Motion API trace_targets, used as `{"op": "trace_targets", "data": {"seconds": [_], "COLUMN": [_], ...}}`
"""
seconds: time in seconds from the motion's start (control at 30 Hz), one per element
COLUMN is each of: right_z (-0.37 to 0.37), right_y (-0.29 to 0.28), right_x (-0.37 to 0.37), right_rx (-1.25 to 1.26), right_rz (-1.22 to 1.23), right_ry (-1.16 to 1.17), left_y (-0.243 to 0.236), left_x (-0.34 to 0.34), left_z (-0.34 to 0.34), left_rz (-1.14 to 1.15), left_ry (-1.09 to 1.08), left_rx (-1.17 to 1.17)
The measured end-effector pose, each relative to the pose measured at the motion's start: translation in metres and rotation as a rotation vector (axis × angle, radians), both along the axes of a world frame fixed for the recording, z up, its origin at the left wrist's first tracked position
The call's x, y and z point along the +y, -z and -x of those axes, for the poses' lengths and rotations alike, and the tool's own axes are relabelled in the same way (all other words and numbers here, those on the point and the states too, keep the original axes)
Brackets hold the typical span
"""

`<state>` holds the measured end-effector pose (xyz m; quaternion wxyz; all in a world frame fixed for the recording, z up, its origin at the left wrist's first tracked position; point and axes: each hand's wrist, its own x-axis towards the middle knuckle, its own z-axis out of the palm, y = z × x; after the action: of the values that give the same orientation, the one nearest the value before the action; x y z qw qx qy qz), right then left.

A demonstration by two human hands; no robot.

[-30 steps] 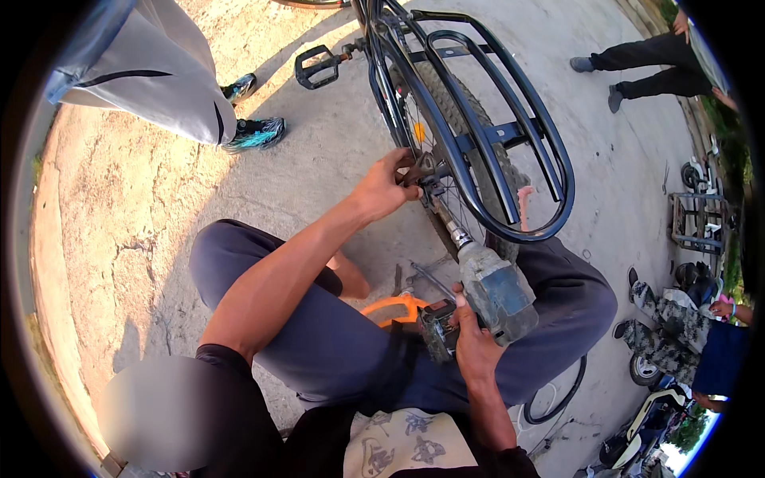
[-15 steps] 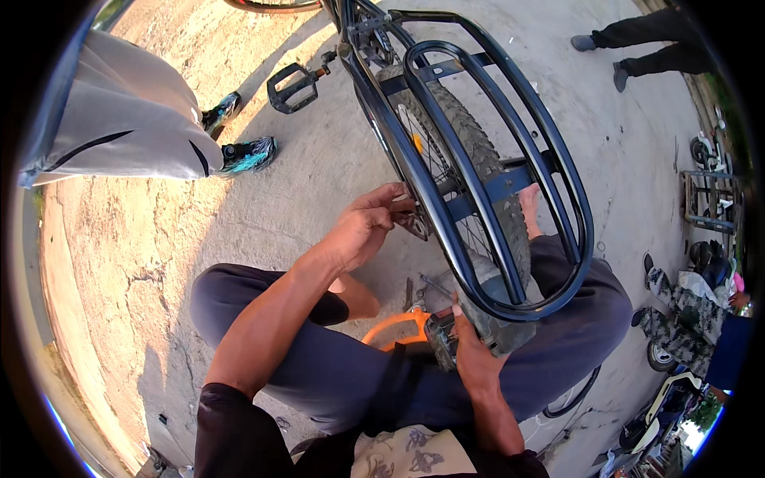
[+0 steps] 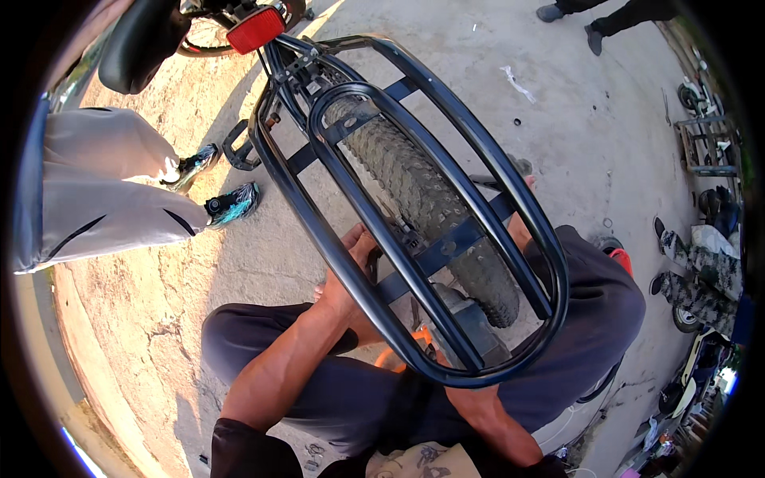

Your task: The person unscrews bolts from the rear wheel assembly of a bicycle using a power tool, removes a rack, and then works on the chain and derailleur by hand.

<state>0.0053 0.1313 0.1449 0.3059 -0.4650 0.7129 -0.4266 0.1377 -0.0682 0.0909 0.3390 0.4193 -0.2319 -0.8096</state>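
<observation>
A bicycle's black tubular rear rack [image 3: 374,215] fills the middle, above the knobby rear tyre [image 3: 406,167]. My left hand [image 3: 347,267] reaches under the rack's left side beside the wheel hub. Its fingers are curled, partly behind the tube, and what they pinch is hidden. My right hand [image 3: 468,395] is at the rack's near end, its fingers covered by the tube. Just beyond it, a grey blocky thing [image 3: 478,323] shows through the bars. An orange curved piece [image 3: 392,360] lies low between my legs.
A red reflector [image 3: 256,30] and black saddle [image 3: 143,40] stand at upper left. A person in grey trousers [image 3: 103,183] is close on the left; another person's dark legs [image 3: 617,16] show at the far right. Parked vehicles and clutter line the right edge.
The rack now appears further left and lower, covering more of my right hand. The saddle and reflector have come into view. My left hand remains by the hub.
</observation>
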Motion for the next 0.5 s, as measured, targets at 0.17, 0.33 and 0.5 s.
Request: {"op": "trace_targets", "data": {"seconds": [0.17, 0.33, 0.5], "right_z": [-0.003, -0.005, -0.008], "right_y": [-0.006, -0.004, -0.005], "right_x": [-0.014, -0.021, -0.026], "right_rx": [-0.045, -0.042, -0.036], "right_rz": [-0.008, -0.007, -0.026], "right_ry": [-0.022, -0.031, -0.043], "left_y": [-0.001, -0.022, -0.02], "left_x": [0.001, 0.003, 0.005], "left_z": [-0.004, -0.002, -0.005], "left_rz": [0.016, -0.03, -0.007], "left_ry": [-0.023, -0.04, -0.02], "left_rx": [-0.142, -0.122, -0.05]}}
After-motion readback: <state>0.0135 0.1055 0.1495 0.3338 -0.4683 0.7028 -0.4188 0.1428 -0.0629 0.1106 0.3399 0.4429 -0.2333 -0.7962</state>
